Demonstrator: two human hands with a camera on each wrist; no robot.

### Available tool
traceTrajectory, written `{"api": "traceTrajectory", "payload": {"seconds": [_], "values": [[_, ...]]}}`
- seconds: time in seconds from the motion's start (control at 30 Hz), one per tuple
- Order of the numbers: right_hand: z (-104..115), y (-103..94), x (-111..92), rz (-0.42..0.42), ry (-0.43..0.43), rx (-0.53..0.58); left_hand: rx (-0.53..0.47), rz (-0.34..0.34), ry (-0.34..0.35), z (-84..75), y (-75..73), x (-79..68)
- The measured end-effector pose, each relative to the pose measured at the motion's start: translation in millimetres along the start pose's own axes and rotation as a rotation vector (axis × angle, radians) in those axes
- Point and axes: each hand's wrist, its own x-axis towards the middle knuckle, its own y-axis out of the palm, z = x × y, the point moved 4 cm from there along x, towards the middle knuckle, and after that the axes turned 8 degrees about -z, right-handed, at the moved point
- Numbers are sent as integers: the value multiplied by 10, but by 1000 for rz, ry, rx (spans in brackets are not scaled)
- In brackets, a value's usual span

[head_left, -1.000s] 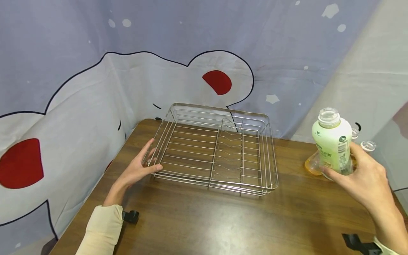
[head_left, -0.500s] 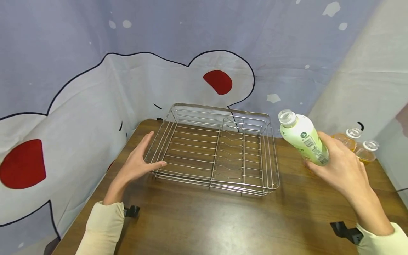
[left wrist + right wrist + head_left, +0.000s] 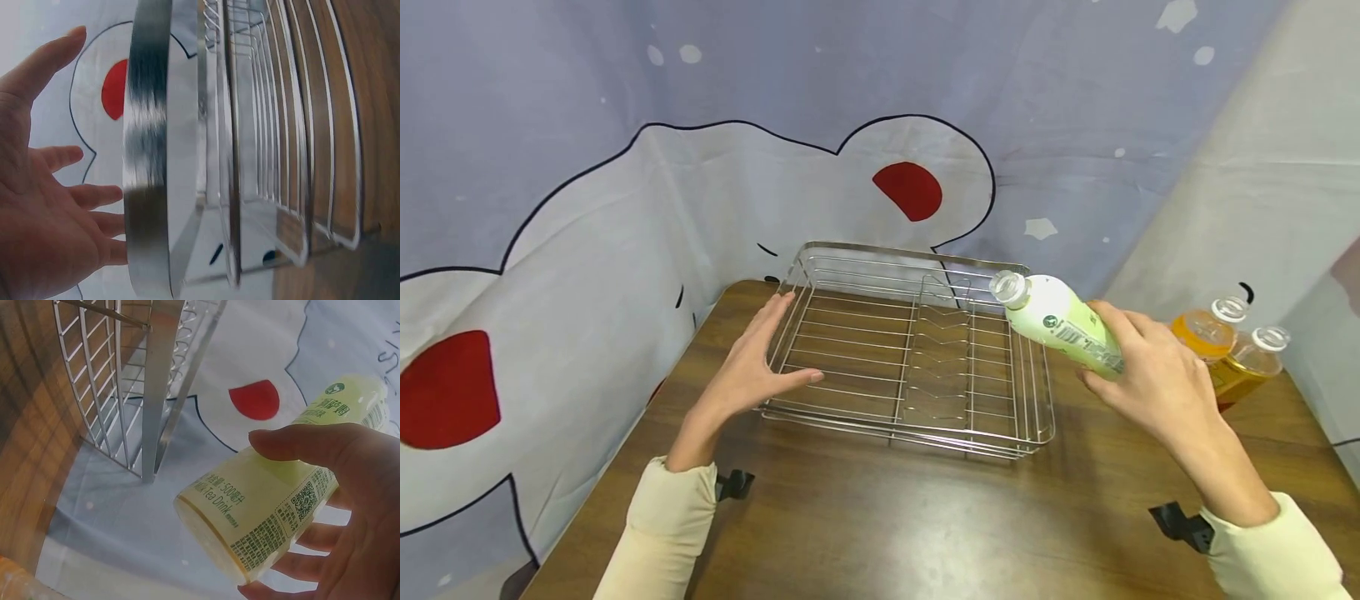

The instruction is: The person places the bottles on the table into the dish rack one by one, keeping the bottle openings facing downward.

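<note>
My right hand (image 3: 1153,379) grips a pale green milk tea bottle (image 3: 1063,321) round its lower part. The bottle is tilted, its clear cap pointing left over the right side of a wire dish rack (image 3: 902,421). In the right wrist view, the thumb lies across the label of the bottle (image 3: 250,506), and its base faces the camera. My left hand (image 3: 748,358) is over the rack's left end, fingers and thumb spread, holding nothing. The left wrist view shows the hand (image 3: 56,206) beside the rack's flat metal rim (image 3: 147,125).
Two bottles with orange and amber contents, the orange bottle (image 3: 1206,333) and the amber bottle (image 3: 1247,367), stand at the right of the wooden table (image 3: 880,517). A patterned cloth (image 3: 820,67) hangs behind the table. A divider of bent wires runs through the rack.
My right hand has carried the green bottle leftward from beside the other bottles to the rack, tipping it over. My left hand has left the rack's left edge and shifted right over it.
</note>
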Motion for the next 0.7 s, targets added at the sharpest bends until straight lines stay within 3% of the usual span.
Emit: {"api": "traceTrajectory", "payload": {"seconds": [0.3, 0.7], "values": [[113, 112, 27, -8, -76, -12, -29, 16, 74, -254, 186, 91], [268, 260, 63, 10, -201, -69, -156, 24, 171, -597, 394, 221]]}}
